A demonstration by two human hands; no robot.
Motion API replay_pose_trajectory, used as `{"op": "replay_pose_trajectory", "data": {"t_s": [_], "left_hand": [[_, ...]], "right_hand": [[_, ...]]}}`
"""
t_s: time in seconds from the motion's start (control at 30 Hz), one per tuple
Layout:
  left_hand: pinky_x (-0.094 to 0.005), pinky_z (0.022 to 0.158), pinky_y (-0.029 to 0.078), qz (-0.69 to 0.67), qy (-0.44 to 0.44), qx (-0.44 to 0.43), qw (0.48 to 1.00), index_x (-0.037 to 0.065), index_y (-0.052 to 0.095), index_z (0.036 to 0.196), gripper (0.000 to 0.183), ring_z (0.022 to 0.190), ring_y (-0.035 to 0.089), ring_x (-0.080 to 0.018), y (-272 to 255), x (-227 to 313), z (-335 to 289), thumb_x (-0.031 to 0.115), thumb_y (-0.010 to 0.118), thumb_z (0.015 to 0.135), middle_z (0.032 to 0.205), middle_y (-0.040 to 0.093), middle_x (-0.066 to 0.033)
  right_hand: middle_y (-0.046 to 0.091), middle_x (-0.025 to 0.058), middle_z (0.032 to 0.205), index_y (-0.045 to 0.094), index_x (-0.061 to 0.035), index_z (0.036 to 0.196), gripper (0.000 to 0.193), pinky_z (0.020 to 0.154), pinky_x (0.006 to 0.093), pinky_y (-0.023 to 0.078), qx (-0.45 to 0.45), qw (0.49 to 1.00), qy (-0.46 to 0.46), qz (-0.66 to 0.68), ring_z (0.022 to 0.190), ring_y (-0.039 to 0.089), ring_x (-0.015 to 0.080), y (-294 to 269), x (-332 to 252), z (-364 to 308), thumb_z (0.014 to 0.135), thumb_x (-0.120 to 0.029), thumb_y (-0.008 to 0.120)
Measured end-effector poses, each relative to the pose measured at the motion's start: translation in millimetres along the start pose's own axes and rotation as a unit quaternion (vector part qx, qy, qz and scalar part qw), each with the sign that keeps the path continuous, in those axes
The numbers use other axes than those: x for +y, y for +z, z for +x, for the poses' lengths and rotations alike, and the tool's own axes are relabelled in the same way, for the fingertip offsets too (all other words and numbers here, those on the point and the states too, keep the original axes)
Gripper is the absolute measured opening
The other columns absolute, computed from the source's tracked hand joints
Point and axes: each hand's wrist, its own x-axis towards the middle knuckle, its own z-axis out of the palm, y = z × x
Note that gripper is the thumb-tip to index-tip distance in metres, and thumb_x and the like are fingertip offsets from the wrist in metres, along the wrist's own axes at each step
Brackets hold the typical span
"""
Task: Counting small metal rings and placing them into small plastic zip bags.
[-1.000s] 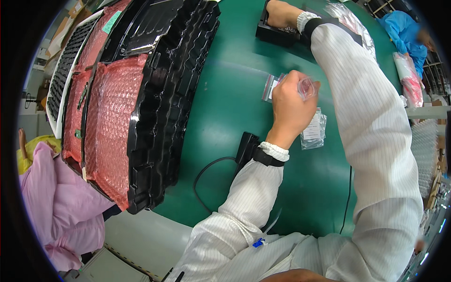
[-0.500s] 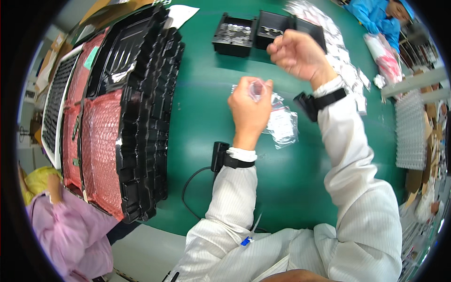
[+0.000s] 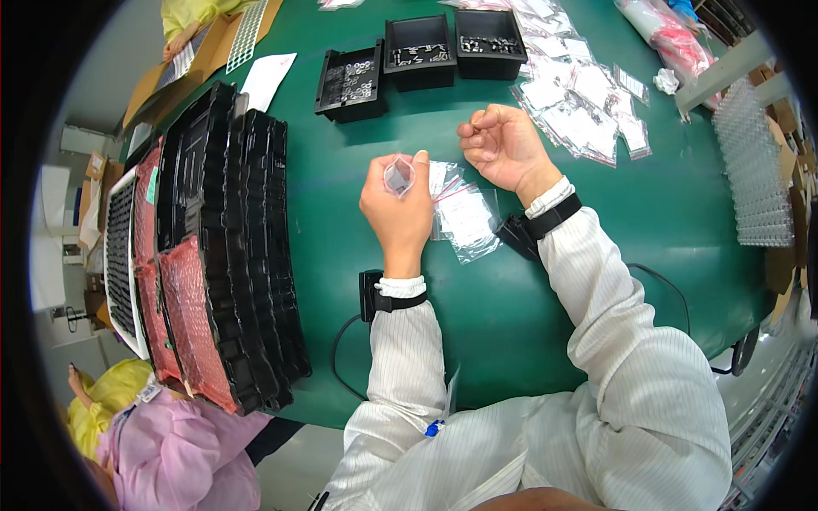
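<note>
My left hand (image 3: 397,217) is closed around a small clear plastic bag (image 3: 399,176), whose mouth gapes upward between thumb and fingers. To its right, my right hand (image 3: 509,152) is raised with its fingers curled and pinched together; whatever they hold, if anything, is hidden. Beneath and between the hands, several clear zip bags (image 3: 467,223) with white slips inside lie on the green table (image 3: 528,324). Beyond the hands stand three black bins: a left bin (image 3: 354,111) with small clear-looking rings, and a middle bin (image 3: 422,80) and right bin (image 3: 492,68) with small metallic parts.
A spread of filled zip bags (image 3: 588,102) covers the far right. Stacked black trays (image 3: 256,255) with pink bubble wrap (image 3: 194,315) line the left side. A white sheet (image 3: 268,81) lies beyond them. Cables run from both wrist straps. Other people stand at left and far left.
My right hand has come away from the bins toward my left hand, fingers still curled. The whole view has shifted, so the bins show more fully. The left hand keeps the bag.
</note>
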Motion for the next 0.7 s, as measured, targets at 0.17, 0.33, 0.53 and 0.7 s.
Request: {"op": "replay_pose_trajectory", "data": {"t_s": [0.17, 0.33, 0.53, 0.7], "left_hand": [[-0.0242, 0.072, 0.052, -0.015, -0.010, 0.003, 1.000, 0.002, 0.066, 0.093, 0.022, 0.077, 0.063, -0.0068, -1.1, 0.1, 0.2, 0.016, 0.083, 0.094, 0.086, 0.070, -0.0004], [-0.0254, 0.071, 0.052, -0.027, -0.007, 0.004, 1.000, 0.002, 0.065, 0.093, 0.022, 0.077, 0.063, -0.0074, -0.3, -0.6, 0.0, 0.016, 0.082, 0.095, 0.086, 0.070, -0.0014], [-0.0269, 0.070, 0.052, -0.039, -0.004, -0.003, 0.999, 0.001, 0.065, 0.093, 0.022, 0.075, 0.063, -0.0080, 0.0, -2.4, -3.2, 0.016, 0.082, 0.094, 0.086, 0.071, -0.0022], [-0.0273, 0.069, 0.052, 0.054, 0.075, 0.006, 0.996, 0.002, 0.066, 0.095, 0.023, 0.074, 0.062, -0.0081, 1.3, -3.6, -5.5, 0.016, 0.084, 0.092, 0.083, 0.069, -0.0012]], "right_hand": [[0.065, 0.0161, 0.091, 0.061, -0.0005, 0.089, 0.004, 0.056, 0.0278, 0.047, -0.011, 0.998, -0.032, -0.045, 0.071, 0.056, 0.0180, -3.2, 6.8, 4.7, 0.086, -0.002, 0.059], [0.068, 0.0294, 0.120, 0.062, 0.0142, 0.118, 0.038, 0.099, 0.0425, 0.059, 0.006, 0.993, -0.059, -0.104, 0.112, 0.069, 0.0388, 18.8, 10.7, -3.1, 0.107, -0.019, 0.048], [0.058, 0.0370, 0.141, 0.056, 0.0182, 0.135, 0.062, 0.120, 0.0522, 0.045, -0.069, 0.991, -0.062, -0.100, 0.136, 0.057, 0.0453, 41.7, 5.1, -18.8, 0.114, -0.036, 0.035], [0.060, 0.0364, 0.138, 0.057, 0.0164, 0.134, 0.067, 0.117, 0.0511, 0.047, -0.093, 0.989, -0.056, -0.101, 0.133, 0.059, 0.0432, 41.5, 4.4, -17.4, 0.114, -0.045, 0.037]]}}
